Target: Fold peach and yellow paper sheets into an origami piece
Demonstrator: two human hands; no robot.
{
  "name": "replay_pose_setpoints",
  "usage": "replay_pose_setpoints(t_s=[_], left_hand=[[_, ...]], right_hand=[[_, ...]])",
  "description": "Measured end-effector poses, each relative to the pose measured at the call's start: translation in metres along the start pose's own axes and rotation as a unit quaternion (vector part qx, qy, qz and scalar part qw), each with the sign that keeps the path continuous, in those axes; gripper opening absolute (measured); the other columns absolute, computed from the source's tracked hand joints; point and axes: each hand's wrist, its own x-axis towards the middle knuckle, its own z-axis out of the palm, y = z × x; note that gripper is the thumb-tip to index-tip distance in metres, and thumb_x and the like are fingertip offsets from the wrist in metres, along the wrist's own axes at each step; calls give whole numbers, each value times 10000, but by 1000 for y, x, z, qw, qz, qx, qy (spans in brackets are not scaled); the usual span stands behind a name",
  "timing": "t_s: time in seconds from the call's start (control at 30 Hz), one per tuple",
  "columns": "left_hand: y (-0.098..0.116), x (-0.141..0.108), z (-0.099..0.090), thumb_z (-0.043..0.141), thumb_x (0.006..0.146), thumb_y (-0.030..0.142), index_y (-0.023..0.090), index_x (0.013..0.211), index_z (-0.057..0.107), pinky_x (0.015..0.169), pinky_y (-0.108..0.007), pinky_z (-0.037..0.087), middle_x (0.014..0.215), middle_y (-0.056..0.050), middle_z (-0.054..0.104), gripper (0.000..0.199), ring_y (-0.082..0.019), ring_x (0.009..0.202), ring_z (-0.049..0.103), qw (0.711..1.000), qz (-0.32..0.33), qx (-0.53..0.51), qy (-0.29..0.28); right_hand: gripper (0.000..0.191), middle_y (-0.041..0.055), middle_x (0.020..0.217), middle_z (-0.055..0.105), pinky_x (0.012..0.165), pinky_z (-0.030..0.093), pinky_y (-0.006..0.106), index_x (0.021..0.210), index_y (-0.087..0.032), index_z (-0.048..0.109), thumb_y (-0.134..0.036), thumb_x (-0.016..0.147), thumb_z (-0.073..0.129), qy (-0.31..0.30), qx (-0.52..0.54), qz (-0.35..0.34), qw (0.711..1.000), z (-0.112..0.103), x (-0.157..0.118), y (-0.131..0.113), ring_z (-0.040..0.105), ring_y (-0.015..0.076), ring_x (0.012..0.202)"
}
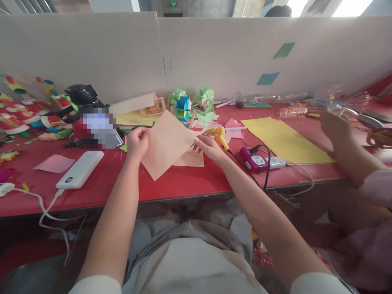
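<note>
A square sheet of peach paper [167, 143] is held up over the red table, tilted with one corner toward me. My left hand [138, 143] pinches its left corner between thumb and curled fingers. At the opposite corner, my right hand [208, 147] has its thumb and fingertips closed on the sheet's edge. Another peach sheet [192, 159] lies beneath, partly covered by the held one. Just beyond my right hand rests a yellow glue gun [218, 135] with a black cable.
A white power bank [80, 170] lies left, near a pixelated phone screen [101, 126]. Green and blue paper shapes [183, 104] stand behind. To the right are a purple power socket [255, 159], a yellow sheet [286, 139] and another person's arm [352, 151].
</note>
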Motion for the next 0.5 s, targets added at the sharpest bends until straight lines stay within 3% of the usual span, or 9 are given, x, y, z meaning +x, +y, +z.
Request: replay_pose_setpoints(t_s=[0.13,0.33,0.5], left_hand=[[6,-2,7,547,823,371,181,870,624,797,-309,493,910,-58,706,210,-204,900,644,998,-36,-43,-6],[9,-8,15,625,748,366,171,882,614,825,-344,502,874,-60,697,237,-214,878,647,979,-121,-133,-97],[17,-17,19,687,711,346,191,1113,574,832,-376,527,1030,-87,692,445,-232,925,670,957,-165,-168,-167]], right_hand=[[455,88,882,704,651,495,263,803,-159,656,-612,824,616,-57,52,28,997,5,0,-2,632,141,743],[411,38,682,656,591,459,253,698,-173,592,-561,757,712,9,126,56,990,4,2,4,611,124,633],[422,8,626,595,599,459,261,653,-189,554,-568,760,705,28,148,49,987,3,3,4,557,112,596]])
